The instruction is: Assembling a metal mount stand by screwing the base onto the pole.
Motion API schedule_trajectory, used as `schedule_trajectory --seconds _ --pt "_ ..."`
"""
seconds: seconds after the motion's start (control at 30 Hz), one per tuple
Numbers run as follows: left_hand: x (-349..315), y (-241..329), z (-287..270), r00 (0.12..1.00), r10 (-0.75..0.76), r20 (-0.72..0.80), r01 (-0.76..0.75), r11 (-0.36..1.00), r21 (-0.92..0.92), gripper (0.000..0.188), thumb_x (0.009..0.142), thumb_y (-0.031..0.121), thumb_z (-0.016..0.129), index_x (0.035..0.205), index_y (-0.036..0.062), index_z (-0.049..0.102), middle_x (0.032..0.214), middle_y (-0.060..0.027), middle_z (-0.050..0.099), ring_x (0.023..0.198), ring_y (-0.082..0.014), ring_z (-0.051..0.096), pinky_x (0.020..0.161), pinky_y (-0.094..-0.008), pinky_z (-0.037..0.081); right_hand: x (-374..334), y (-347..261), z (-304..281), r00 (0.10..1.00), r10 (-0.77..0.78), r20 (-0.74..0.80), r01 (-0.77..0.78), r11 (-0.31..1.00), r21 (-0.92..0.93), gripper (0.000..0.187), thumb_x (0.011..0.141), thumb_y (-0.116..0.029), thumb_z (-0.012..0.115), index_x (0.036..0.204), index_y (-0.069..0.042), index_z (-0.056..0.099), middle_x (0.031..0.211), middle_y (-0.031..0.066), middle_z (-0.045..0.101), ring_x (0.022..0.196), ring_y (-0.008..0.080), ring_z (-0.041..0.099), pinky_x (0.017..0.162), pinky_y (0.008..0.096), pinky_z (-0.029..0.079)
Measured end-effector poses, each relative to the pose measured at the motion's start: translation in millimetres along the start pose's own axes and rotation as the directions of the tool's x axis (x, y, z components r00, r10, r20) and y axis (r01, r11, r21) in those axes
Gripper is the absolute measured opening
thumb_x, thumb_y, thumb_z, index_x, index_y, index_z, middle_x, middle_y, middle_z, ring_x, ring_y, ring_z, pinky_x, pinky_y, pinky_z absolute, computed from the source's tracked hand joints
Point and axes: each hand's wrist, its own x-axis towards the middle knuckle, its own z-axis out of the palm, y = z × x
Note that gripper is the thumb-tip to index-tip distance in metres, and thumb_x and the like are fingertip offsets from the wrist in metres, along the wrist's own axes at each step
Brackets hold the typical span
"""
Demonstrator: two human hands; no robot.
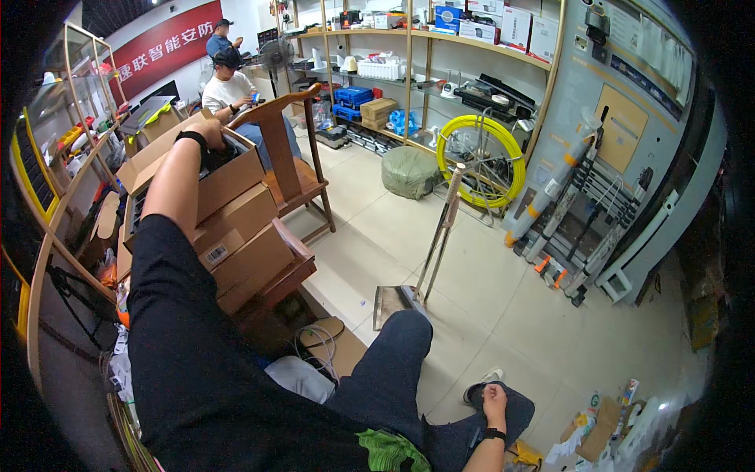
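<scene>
My left arm stretches up to an open cardboard box [230, 187] at the left. My left hand [206, 131] is at the box's far side, its fingers dipping inside among dark items; they are hidden from sight. Beneath this box, more brown cartons [255, 266] are stacked on a piece of wooden furniture [291, 277]. Low on the right, my right hand [495, 403] rests by my bent knee. Its fingers are curled closed, and whatever they may hold is too small or hidden to make out.
A wooden chair [287, 149] stands beyond the boxes, with a seated person [228, 94] behind it. A long-handled dustpan [397, 303] stands on the tiled floor near my knee. Farther back are a green round bundle [410, 171], a yellow cable reel [515, 169] and loaded shelves [440, 33].
</scene>
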Motion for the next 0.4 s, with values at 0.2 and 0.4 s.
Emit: schedule_trajectory --seconds 0.2,0.4 --pt "-96 56 -81 0.801 0.006 -0.599 -0.019 1.0 -0.015 0.031 0.075 0.024 0.065 0.097 0.0045 0.055 0.09 -0.0164 0.061 0.083 -0.0346 0.061 0.071 -0.0437 0.049 1 -3 -5 0.999 0.009 0.053 -0.009 1.0 -0.015 0.017 0.087 -0.015 0.055 0.093 0.001 0.057 0.078 0.0074 0.061 0.068 0.0133 0.058 0.066 0.0268 0.047" --pt "-184 129 -113 0.73 -0.007 -0.684 -0.119 0.983 -0.138 0.027 0.08 0.028 0.063 0.098 0.0086 0.056 0.096 -0.0122 0.059 0.089 -0.0327 0.06 0.072 -0.0398 0.048 0 -3 -24 0.986 0.153 0.065 -0.166 0.912 0.376 0.019 0.09 -0.018 0.052 0.099 -0.002 0.055 0.085 0.0076 0.061 0.073 0.0119 0.056 0.066 0.0241 0.046"
